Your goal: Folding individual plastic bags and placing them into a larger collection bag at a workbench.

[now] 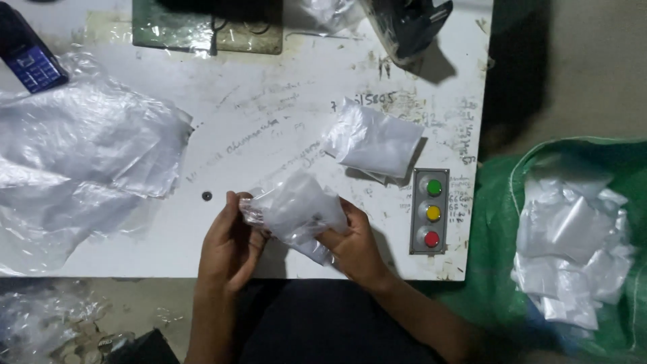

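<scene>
My left hand (229, 246) and right hand (350, 243) both pinch a small clear plastic bag (296, 209) just above the near edge of the scuffed white worktable (269, 128), which is scribbled with pen marks. A grey panel with green, yellow and red buttons (431, 211) sits to my right. Beyond the table's edge, a green woven sack (499, 269) holds filled packets.

A clear, glossy small plastic bag (296, 209) is seen near the front edge of the white, scuffed table (269, 108). Green, yellow and red buttons are shown on a grey control box (431, 211) to the right. A green sack (499, 222) of translucent white bags is noted far right; a dark blue phone (27, 57) far left.
</scene>
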